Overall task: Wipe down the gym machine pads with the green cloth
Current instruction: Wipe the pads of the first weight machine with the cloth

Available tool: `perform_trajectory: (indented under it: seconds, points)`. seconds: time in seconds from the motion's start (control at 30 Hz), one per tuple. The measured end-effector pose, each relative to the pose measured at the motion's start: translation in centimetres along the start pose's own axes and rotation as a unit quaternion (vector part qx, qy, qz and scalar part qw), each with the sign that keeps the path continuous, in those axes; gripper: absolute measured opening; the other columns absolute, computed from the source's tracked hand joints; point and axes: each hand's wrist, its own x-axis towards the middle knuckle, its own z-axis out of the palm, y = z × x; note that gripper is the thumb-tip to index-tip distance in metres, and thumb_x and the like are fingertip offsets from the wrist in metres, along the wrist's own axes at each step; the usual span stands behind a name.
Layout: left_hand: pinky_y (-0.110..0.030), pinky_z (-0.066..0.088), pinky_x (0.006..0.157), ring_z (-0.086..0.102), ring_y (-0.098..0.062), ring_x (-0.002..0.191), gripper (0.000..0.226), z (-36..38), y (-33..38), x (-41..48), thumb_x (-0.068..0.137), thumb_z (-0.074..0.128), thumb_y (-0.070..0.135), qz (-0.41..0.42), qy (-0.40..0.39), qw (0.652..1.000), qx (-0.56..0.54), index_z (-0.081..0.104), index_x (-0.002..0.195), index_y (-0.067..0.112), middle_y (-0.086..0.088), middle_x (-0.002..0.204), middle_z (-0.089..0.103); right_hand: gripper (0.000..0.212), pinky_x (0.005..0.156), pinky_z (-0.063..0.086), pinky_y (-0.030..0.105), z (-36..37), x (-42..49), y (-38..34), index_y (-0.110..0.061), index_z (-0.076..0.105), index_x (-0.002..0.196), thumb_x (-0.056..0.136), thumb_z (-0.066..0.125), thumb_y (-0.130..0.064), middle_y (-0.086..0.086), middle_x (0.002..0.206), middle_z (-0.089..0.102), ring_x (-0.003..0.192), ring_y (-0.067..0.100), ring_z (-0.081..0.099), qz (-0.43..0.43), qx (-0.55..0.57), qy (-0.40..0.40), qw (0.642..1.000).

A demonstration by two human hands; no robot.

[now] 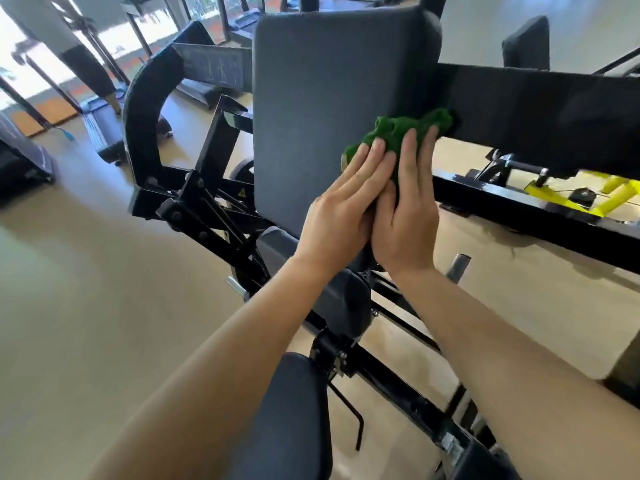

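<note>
A tall grey back pad stands upright in the middle of the head view. A bunched green cloth lies against its right edge, about halfway up. My left hand and my right hand sit side by side on the cloth, fingers straight, pressing it flat onto the pad. A smaller grey seat pad shows below my wrists, and another dark pad is at the bottom, between my forearms.
The black steel frame of the machine juts out left of the pad, and a wide black arm crosses to the right. Yellow machine parts lie at the right. Treadmills and a person's legs are at the back left, on tan floor.
</note>
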Motion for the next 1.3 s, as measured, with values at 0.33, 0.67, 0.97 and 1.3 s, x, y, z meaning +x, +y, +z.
perform_trajectory:
  seconds: [0.33, 0.67, 0.97, 1.3]
  points:
    - [-0.035, 0.038, 0.118, 0.043, -0.028, 0.145, 0.042, 1.8, -0.4, -10.0, 0.1, 0.063, 0.007, 0.022, -0.038, 0.998, 0.038, 0.056, 0.141, 0.004, -0.012, 0.152, 0.048, 0.058, 0.111, 0.008, -0.001, 1.8, -9.7, 0.6, 0.002, 0.021, 0.158, 0.106, 0.045, -0.013, 0.026, 0.166, 0.016, 0.148, 0.007, 0.011, 0.148, 0.022, -0.035, 0.988]
    - [-0.036, 0.055, 0.092, 0.059, -0.031, 0.113, 0.023, 2.7, 0.4, -12.5, 0.088, 0.074, 0.013, -0.05, 0.026, 0.993, 0.1, 0.076, 0.111, 0.015, -0.008, 0.125, 0.067, 0.064, 0.109, 0.048, 0.039, 0.6, -10.9, -0.3, -0.012, 0.037, 0.149, 0.089, 0.052, 0.002, 0.008, 0.143, 0.052, 0.129, 0.023, 0.055, 0.363, 0.144, -0.038, 0.92]
    - [-0.042, 0.055, 0.078, 0.059, -0.017, 0.077, 0.02, 0.7, 1.6, -10.9, 0.084, 0.061, 0.013, -0.525, 0.02, 0.845, -0.103, 0.061, 0.1, 0.026, 0.008, 0.084, 0.057, 0.056, 0.076, 0.047, 0.026, 0.9, -10.4, -0.1, -0.014, 0.048, 0.116, 0.074, 0.086, -0.016, -0.011, 0.093, 0.055, 0.093, 0.021, 0.062, 0.488, 0.05, -0.084, 0.868]
    - [-0.041, 0.058, 0.082, 0.067, -0.035, 0.098, 0.023, 1.4, 3.1, -6.1, 0.1, 0.055, 0.02, -0.701, 0.116, 0.5, -0.496, 0.056, 0.119, 0.008, -0.018, 0.11, 0.066, 0.041, 0.087, 0.059, 0.042, 1.0, -10.2, -2.3, -0.011, 0.052, 0.12, 0.081, 0.054, 0.003, 0.01, 0.109, 0.065, 0.095, 0.025, 0.067, 0.609, 0.25, 0.064, 0.75]
